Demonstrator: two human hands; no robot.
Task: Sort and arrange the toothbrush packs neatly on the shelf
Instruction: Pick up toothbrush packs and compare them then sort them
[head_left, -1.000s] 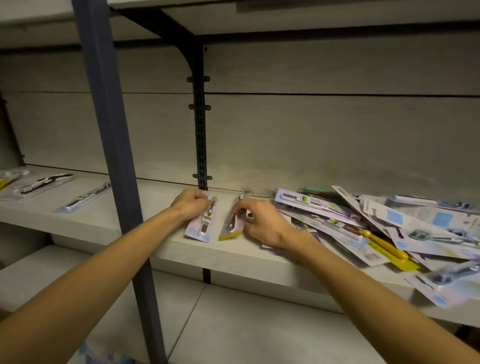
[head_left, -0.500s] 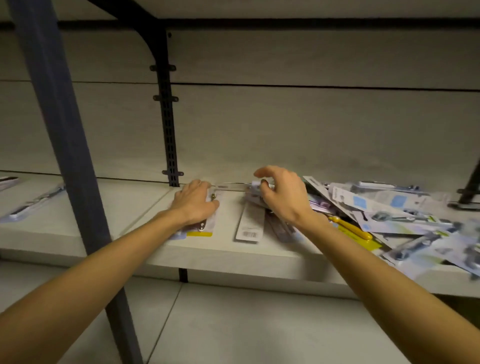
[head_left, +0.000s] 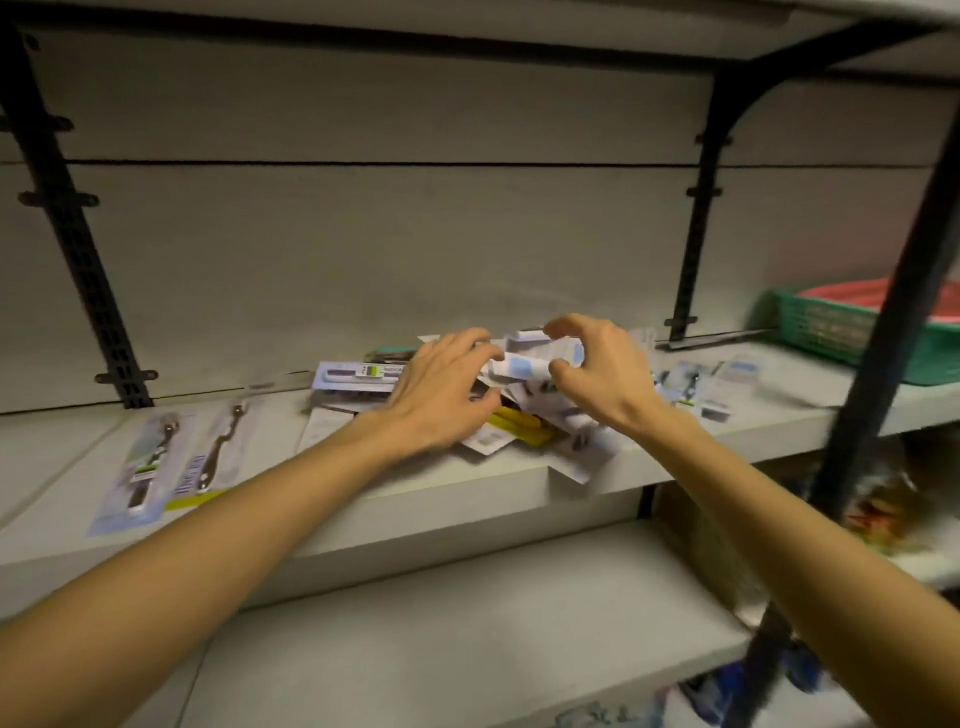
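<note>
We found the shelf (head_left: 363, 512) carrying a loose pile of toothbrush packs (head_left: 524, 415) at its middle, largely covered by both hands. Two packs (head_left: 176, 462) lay side by side, flat, on the left of the shelf, apart from the pile. A green basket (head_left: 831, 332) at far right was cut by a black upright. The left hand (head_left: 441, 400) rested on the pile, fingers spread and bent. The right hand (head_left: 602, 374) pinched a white-and-blue pack (head_left: 524, 364) between thumb and fingers. Pack lettering was blurred, and we could not tell the pile's count.
</note>
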